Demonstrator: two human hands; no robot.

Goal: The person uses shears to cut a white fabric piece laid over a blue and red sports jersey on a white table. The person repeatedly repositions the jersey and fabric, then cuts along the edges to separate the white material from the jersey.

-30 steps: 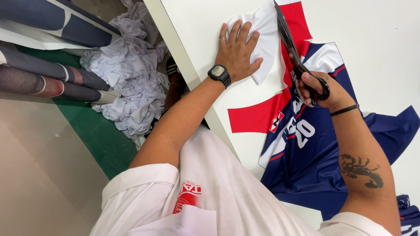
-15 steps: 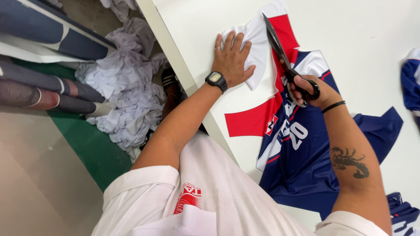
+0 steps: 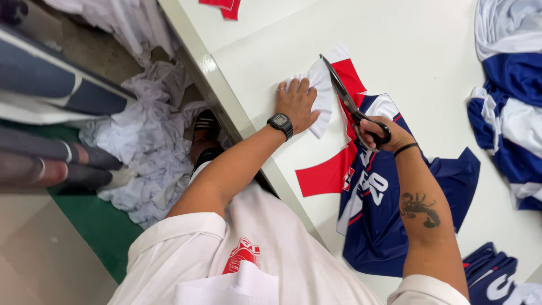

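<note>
Mid-cut: left hand (image 3: 296, 103) flat, fingers spread, pinning the white paper (image 3: 323, 96); right hand (image 3: 381, 133) fingers gripping scissors (image 3: 350, 104); next, advance blades along the red fabric (image 3: 339, 164) edge.

White short-sleeved shirt (image 3: 282, 248), red emblem on the back. Black digital watch (image 3: 280, 124) just behind the left hand (image 3: 296, 104); ring on one finger. Thin black band (image 3: 405, 149) behind the right hand (image 3: 384, 133); scorpion tattoo (image 3: 419, 208) farther up the forearm.
</note>
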